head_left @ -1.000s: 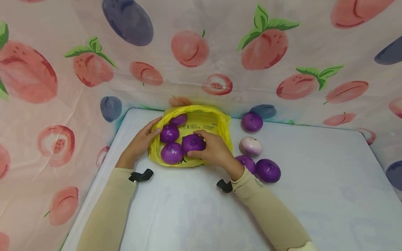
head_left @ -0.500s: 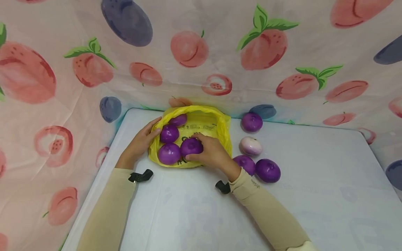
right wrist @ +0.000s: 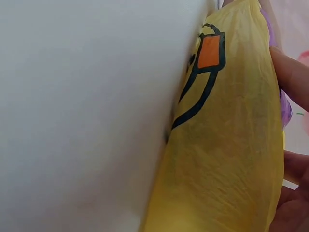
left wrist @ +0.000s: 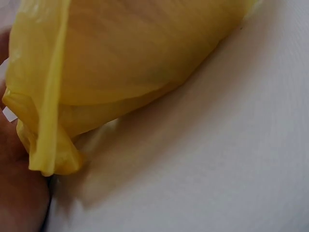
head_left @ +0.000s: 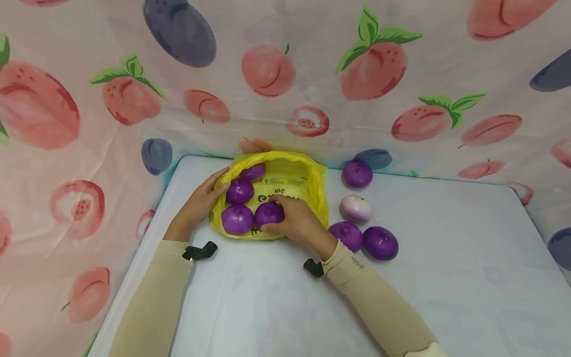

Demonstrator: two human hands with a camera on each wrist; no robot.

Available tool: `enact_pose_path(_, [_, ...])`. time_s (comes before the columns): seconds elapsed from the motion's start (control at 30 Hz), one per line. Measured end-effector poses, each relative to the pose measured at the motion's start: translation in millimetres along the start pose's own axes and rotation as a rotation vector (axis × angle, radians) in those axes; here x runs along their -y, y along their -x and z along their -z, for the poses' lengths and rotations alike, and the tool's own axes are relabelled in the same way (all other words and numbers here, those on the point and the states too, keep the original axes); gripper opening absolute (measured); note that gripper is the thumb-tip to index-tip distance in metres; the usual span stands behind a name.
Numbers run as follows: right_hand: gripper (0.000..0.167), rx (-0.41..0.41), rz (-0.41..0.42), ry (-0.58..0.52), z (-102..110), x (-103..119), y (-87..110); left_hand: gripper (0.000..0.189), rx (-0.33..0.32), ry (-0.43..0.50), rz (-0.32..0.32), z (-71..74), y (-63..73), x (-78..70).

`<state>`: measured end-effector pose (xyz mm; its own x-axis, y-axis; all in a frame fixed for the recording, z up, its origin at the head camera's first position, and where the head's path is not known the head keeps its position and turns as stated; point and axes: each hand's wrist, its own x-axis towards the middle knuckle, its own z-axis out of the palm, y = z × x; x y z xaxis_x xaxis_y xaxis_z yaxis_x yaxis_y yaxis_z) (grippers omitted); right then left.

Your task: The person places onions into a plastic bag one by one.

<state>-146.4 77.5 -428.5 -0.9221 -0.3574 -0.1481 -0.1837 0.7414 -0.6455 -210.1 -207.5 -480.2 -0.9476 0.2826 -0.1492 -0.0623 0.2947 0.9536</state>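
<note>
A yellow plastic bag (head_left: 317, 186) lies with its mouth spread wide near the back of the table. My left hand (head_left: 199, 204) holds its left rim, thumb over the edge; the wrist view shows the bunched yellow plastic (left wrist: 53, 150) beside that hand. Inside the bag, my right hand (head_left: 300, 223) grips a purple onion (head_left: 268, 213) between thumb and fingers. Touching or almost touching it on the left is another purple onion (head_left: 238, 219). Behind that one are a darker onion (head_left: 240, 191) and a partly hidden onion (head_left: 253, 171). The right wrist view shows mostly the bag's outer side (right wrist: 227, 130).
To the right of the bag, on the white table (head_left: 468, 277), sit a purple onion (head_left: 357, 174), a whitish-pink onion (head_left: 355, 208) and two more purple onions, one lighter (head_left: 346, 235) and one darker (head_left: 380, 243). A fruit-patterned cloth (head_left: 267, 119) hangs behind and at the left.
My right hand has moved slightly left and down with its onion, deeper into the bag. The neighbouring onion has shifted a little left. My left hand stays at the rim.
</note>
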Motion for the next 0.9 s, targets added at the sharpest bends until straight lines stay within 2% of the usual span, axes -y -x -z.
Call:
enact_pose_path(0.27, [0.082, 0.003, 0.008, 0.022, -4.2, -2.0, -0.9, 0.058, -0.003, 0.008, 0.0, -0.4, 1.3, -1.3])
enact_pose_path(0.53, [0.077, 0.018, 0.018, 0.016, -3.9, -2.3, 0.1, 0.058, 0.003, 0.022, 0.001, 0.4, 2.1, -0.7])
enact_pose_path(0.9, [0.084, 0.009, 0.017, 0.016, -0.4, 0.7, 5.2, 0.059, 0.01, 0.045, -0.004, -0.1, 1.4, -0.7])
